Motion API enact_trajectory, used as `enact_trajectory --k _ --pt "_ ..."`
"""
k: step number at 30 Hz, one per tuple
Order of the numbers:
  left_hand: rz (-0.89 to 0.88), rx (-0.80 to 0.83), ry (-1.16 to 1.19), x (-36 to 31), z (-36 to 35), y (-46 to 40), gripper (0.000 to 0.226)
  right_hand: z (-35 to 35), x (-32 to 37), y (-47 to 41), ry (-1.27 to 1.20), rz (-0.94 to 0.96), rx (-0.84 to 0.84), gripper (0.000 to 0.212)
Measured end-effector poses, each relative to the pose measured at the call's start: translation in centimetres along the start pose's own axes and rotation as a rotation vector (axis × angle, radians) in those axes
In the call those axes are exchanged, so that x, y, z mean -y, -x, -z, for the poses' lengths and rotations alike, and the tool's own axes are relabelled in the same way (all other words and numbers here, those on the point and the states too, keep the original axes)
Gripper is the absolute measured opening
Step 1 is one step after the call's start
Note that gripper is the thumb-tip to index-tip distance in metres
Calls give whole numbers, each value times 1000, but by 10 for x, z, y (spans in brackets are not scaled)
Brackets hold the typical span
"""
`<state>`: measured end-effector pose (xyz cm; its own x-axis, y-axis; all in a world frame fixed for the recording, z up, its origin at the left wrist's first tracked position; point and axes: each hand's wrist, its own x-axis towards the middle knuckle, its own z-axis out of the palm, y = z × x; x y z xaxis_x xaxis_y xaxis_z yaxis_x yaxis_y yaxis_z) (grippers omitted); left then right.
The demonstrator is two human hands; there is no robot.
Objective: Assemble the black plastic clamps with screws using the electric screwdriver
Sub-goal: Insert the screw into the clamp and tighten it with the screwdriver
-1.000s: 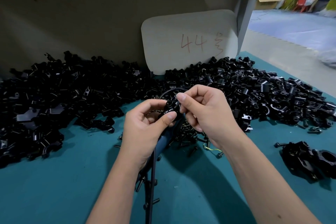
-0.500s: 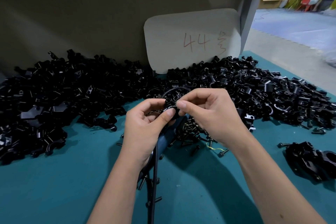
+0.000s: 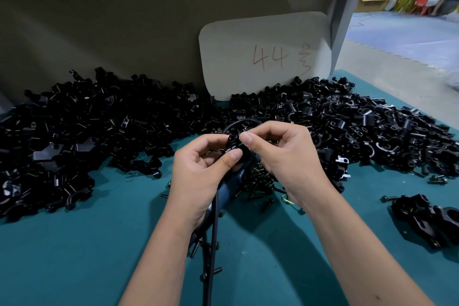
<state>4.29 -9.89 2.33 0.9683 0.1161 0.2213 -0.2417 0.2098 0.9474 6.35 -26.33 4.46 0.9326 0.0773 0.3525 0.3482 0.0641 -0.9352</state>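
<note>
Over the middle of the teal table, my left hand (image 3: 201, 171) grips a small black plastic clamp (image 3: 233, 146) between thumb and fingers. My right hand (image 3: 280, 154) pinches something tiny at the clamp's top with thumb and forefinger; I cannot make out the screw itself. Below my left hand lies the blue electric screwdriver (image 3: 229, 187), partly hidden, its black cable (image 3: 213, 243) running toward me. Loose black screws (image 3: 260, 180) are scattered under my right hand.
A wide heap of black clamp parts (image 3: 99, 126) spans the table's back from left to right (image 3: 360, 126). A grey card marked "44" (image 3: 265, 57) leans on the back panel. Assembled clamps (image 3: 429, 218) lie at the right edge.
Both hands stayed together on the clamp; my right thumb and forefinger shifted slightly at its top. The view moved a little.
</note>
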Motion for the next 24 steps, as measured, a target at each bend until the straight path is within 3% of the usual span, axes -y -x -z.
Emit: enact_trajectory --k 7,13,19,24 --pt "0 2 37 2 2 -2 34 -8 -2 1 -81 -56 -36 19" --pt "30 -10 85 3 1 -2 45 -12 -5 4 -132 -44 -9 23" --pt "38 18 36 2 0 -2 32 -17 -6 6 132 98 -104 40" --pt "36 -26 47 1 3 -3 41 -10 -4 7 320 191 88 22"
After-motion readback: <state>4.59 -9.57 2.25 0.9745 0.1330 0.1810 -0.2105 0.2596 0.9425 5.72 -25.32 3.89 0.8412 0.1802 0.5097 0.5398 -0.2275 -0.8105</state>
